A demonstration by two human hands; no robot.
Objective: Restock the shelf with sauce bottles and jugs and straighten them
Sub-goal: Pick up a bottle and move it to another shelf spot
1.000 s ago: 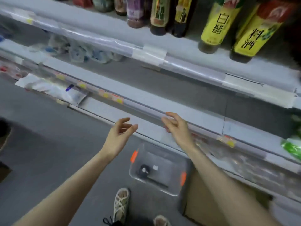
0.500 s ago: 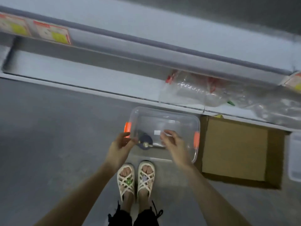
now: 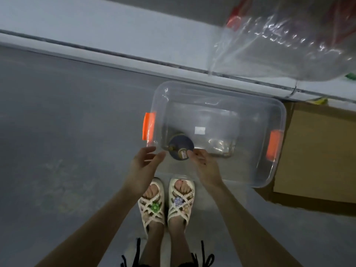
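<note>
A clear plastic bin (image 3: 256, 171) with orange latches stands on the floor by the bottom shelf. One dark bottle (image 3: 178, 146) stands upright in its near left corner, seen from above. My left hand (image 3: 145, 163) hovers open at the bin's near left rim, fingers relaxed. My right hand (image 3: 204, 163) reaches over the near rim; its fingertips are at the bottle's top, and I cannot see whether they grip it.
The white bottom shelf edge (image 3: 96, 38) runs across the top. Crinkled clear plastic wrap (image 3: 279, 47) lies on it at the upper right. A brown cardboard box (image 3: 317, 151) sits right of the bin. My sandalled feet (image 3: 166, 205) stand just before the bin on grey floor.
The view dropped from the shelves to the floor. Both hands came down from the shelf edge to the bin, and the right hand has reached the bottle's top.
</note>
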